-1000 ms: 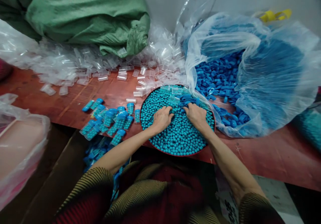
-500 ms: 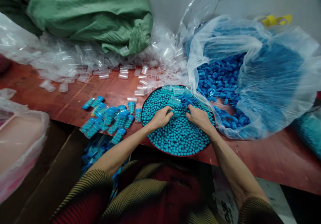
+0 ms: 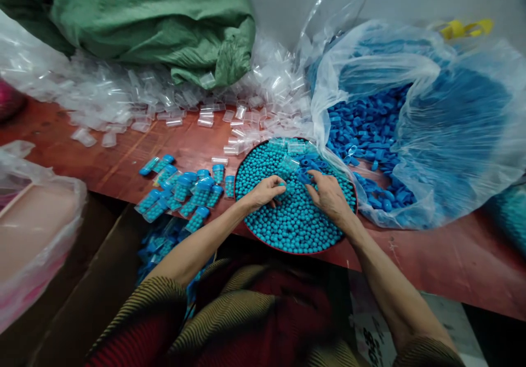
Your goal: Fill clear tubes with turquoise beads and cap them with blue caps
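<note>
A round red-rimmed tray (image 3: 356, 205) full of turquoise beads (image 3: 296, 230) sits at the table's near edge. Over its left half, my left hand (image 3: 263, 193) is closed on a small clear jar (image 3: 281, 189) with beads in it, partly hidden by the fingers. My right hand (image 3: 329, 196) is over the right half, thumb and forefinger apart, beside a little heap of blue caps (image 3: 313, 165) lying on the beads. Two empty clear jars, one of them this clear tube (image 3: 296, 148), rest near the tray's far side.
Capped jars of beads (image 3: 189, 189) lie left of the tray, with more below the table edge. Empty clear jars (image 3: 135, 98) are heaped behind, under a green sack (image 3: 156, 22). A plastic bag (image 3: 460, 120) of blue caps stands right. A lined box (image 3: 36, 213) is at left.
My left hand has turned slightly, and the bead-filled jar now shows at its fingertips. My right hand's fingers have spread apart and lie by the blue caps. The view has shifted slightly.
</note>
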### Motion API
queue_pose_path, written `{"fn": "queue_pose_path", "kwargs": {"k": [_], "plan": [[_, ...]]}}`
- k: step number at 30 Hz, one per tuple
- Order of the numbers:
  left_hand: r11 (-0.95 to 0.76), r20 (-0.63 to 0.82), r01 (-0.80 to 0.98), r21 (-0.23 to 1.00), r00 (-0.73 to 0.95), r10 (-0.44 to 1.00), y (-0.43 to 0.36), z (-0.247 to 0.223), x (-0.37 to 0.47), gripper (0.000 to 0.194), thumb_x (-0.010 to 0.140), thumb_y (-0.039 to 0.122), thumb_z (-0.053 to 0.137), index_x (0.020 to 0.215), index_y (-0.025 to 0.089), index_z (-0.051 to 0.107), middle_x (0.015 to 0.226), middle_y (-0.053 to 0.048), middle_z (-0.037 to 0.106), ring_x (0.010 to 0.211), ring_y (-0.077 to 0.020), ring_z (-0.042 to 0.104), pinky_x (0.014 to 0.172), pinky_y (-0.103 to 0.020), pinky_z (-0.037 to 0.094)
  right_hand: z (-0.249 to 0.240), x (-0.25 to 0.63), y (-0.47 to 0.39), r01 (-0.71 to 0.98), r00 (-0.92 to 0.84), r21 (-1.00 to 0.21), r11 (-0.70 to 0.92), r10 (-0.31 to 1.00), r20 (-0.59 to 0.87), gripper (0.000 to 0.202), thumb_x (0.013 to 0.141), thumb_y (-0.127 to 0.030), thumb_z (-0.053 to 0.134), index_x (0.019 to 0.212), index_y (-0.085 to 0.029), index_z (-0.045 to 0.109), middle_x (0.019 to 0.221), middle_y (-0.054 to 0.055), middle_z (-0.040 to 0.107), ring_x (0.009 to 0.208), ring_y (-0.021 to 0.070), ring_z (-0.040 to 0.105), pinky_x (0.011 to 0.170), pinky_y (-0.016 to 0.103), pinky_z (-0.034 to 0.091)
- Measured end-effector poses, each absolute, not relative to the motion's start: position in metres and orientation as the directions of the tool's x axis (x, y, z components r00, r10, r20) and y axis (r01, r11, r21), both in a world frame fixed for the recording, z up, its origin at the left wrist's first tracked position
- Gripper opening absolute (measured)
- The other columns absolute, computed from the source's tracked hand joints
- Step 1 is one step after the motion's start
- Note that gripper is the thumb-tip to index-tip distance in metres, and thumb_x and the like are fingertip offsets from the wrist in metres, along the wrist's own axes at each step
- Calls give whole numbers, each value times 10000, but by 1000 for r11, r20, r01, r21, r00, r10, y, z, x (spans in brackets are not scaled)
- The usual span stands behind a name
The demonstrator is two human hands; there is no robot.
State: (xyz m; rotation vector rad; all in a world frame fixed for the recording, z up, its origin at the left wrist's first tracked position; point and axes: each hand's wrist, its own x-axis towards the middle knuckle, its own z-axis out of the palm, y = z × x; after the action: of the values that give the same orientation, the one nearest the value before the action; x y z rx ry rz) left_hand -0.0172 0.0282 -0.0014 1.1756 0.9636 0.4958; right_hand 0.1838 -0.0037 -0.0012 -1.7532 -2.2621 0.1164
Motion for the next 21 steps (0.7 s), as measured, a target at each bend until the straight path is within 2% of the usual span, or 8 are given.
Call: {"fn": "queue_pose_path", "kwargs": {"k": [2,5,7,10,12,17,19,21], "plan": [[341,-340,105,934,553,761,26,-3,-16,144,816,233,531,923,160,468,733,27,571,496,-83,572,395,-164,399,2,181,-7,882,-188,-399,252,963,194,414,874,-272,446,1255,-118,497,1005,135,684,919,255,623,847,378,445],[277,-263,62,959,564,783,22,-2,-13,192,806,229,549,962,168,457,709,53,534,479,-68,542,405,-165,415,6,172,-13,746,-218,-611,265,964,151,393,869,-289,441,1225,-157,547,1105,118,666,969,228,623,865,368,470],[239,-224,48,970,565,794,19,-1,-11,244,808,216,549,1030,174,455,708,63,518,461,-55,523,405,-161,421,6,168,-15,670,-222,-700,247,967,128,372,865,-297,446,1194,-185,579,1090,89,670,946,209,624,859,366,479],[239,-222,47,970,572,790,15,3,-10,313,818,201,533,1115,174,440,718,58,524,457,-53,526,398,-157,422,7,167,-15,609,-179,-767,203,977,116,344,850,-306,476,1154,-200,597,928,41,674,832,186,619,779,340,500],[246,-227,48,968,581,781,14,5,-10,335,822,206,528,1143,170,439,700,61,510,463,-59,532,395,-155,424,8,168,-14,626,-159,-748,221,975,155,305,842,-289,495,1109,-196,608,885,40,652,813,185,605,767,334,497],[259,-225,25,966,583,781,11,6,-10,274,822,220,514,1086,161,469,710,58,490,455,-50,500,381,-157,416,7,163,-21,733,-230,-567,377,921,315,238,860,-177,413,955,-173,631,888,98,631,862,211,591,795,346,488],[231,-218,52,972,580,785,10,5,-10,248,825,213,506,1064,155,485,713,50,490,454,-52,478,365,-158,392,7,160,-27,767,-271,-501,401,910,314,294,857,-140,375,1009,-162,625,937,117,649,914,221,601,817,352,490],[198,-213,91,976,584,784,9,4,-10,231,832,211,495,1054,148,501,706,45,487,451,-50,455,361,-158,376,9,160,-32,795,-328,-452,404,914,240,365,858,-125,354,1126,-158,600,990,120,674,935,223,620,825,352,494]]}}
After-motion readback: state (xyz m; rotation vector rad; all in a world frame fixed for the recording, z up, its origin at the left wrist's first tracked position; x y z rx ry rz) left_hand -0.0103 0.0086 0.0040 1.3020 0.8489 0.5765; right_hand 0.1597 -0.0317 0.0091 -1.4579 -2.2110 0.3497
